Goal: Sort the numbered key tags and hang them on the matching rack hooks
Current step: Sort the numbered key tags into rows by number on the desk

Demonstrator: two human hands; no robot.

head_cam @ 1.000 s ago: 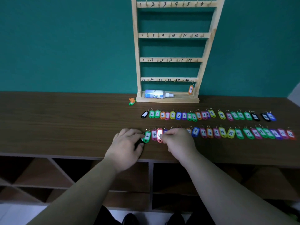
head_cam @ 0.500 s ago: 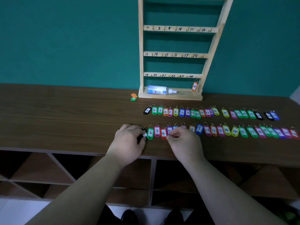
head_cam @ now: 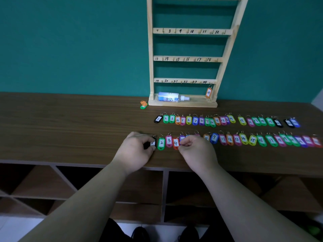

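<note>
1. Left hand (head_cam: 135, 149) down on the desk (head_cam: 70, 130), fingers (head_cam: 142, 136) curled round the black tag (head_cam: 152, 143) at the left end of the near row (head_cam: 244, 139), pinching it.
2. Right hand (head_cam: 195, 151) just beside it, fingers narrow, tips meeting at the right edge of orange tag 4 (head_cam: 175, 143). Grip or mere touch, I cannot tell.
3. Between the hands, green tag 2 (head_cam: 161, 143) and pink tag 3 (head_cam: 168, 140) lie flat, side by side.
4. The near row runs off right, numbers climbing, and the far row (head_cam: 216, 120) lies parallel behind it.
5. The rack (head_cam: 150, 58) stands at the back, with orange tag 24 (head_cam: 208, 92) hanging on its bottom-right hook.
6. A bottle (head_cam: 168, 97) lies on the rack's base, and two loose tags (head_cam: 143, 104) sit just left of it.
</note>
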